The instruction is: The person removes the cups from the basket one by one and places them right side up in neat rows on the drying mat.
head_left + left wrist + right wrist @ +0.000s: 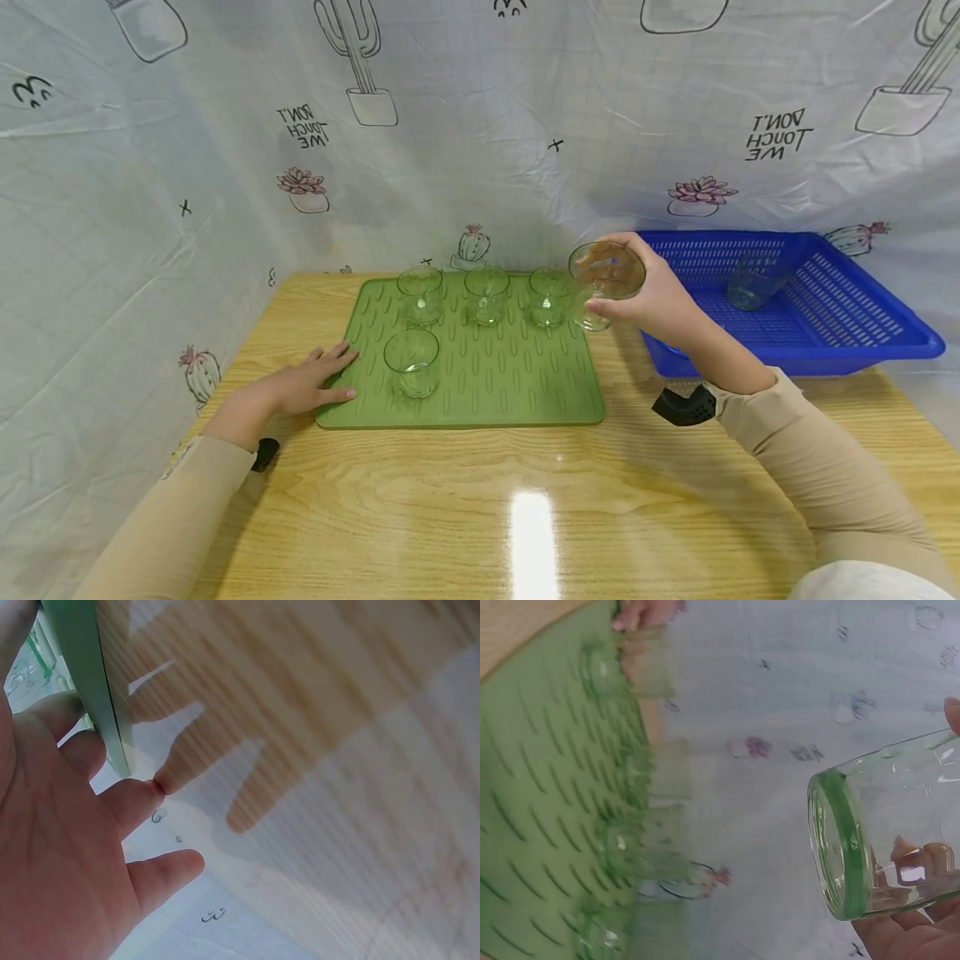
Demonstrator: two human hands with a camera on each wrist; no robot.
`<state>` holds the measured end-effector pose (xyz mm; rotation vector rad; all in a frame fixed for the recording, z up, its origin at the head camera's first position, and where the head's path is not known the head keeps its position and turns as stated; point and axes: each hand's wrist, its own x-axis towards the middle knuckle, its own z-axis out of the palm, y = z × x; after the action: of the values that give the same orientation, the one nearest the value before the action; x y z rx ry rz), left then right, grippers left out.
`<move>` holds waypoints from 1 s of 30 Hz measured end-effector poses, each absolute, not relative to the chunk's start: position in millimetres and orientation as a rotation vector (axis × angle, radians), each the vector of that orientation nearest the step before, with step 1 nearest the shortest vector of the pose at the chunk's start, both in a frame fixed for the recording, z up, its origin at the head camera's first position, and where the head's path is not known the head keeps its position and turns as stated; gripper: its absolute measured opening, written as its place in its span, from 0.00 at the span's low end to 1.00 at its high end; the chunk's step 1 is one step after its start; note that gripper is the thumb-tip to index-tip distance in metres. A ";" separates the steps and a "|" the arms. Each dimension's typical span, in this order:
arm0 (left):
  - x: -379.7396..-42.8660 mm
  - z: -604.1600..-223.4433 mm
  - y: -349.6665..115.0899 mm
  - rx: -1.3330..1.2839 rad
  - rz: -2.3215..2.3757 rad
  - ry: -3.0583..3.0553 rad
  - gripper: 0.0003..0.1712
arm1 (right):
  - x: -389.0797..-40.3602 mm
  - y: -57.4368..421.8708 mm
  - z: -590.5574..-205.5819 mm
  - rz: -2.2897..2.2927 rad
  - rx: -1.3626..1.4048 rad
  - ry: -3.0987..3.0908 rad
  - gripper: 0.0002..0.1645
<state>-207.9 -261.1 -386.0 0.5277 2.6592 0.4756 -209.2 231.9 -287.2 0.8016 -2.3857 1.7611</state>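
Note:
My right hand (651, 293) grips a clear drinking glass (606, 275) near the right back corner of the green drying mat (487, 408). In the right wrist view the glass's thick base (840, 847) faces the camera, with fingers wrapped round its side, and it is off the mat. My left hand (311, 382) rests at the mat's left edge, fingers spread and thumb on the mat. Three glasses stand in a row along the back of the mat: a left one (421, 296), a middle one (487, 297) and a right one (549, 297). Another glass (412, 363) stands in front, nearest my left hand.
At the right stands a blue plastic basket (870, 363) with slotted walls, a glass (750, 283) lying inside. The wooden table (420, 508) runs in front of the mat. A white printed sheet (480, 133) hangs behind and along the left.

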 end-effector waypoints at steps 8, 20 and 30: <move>-208.4 -385.7 -261.0 0.522 0.479 2.657 0.51 | -213.3 215.6 -313.5 1.880 0.954 -2.423 0.43; -208.7 -385.4 -261.6 0.530 0.468 2.662 0.51 | -218.9 204.3 -350.3 1.895 1.120 -2.516 0.45; -205.9 -385.2 -260.8 0.517 0.495 2.660 0.51 | -222.1 183.0 -377.9 2.044 1.128 -2.507 0.48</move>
<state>-205.9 -260.8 -385.2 0.5166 2.6605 0.4951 -222.1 183.0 -377.9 1.1276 -2.5067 2.0438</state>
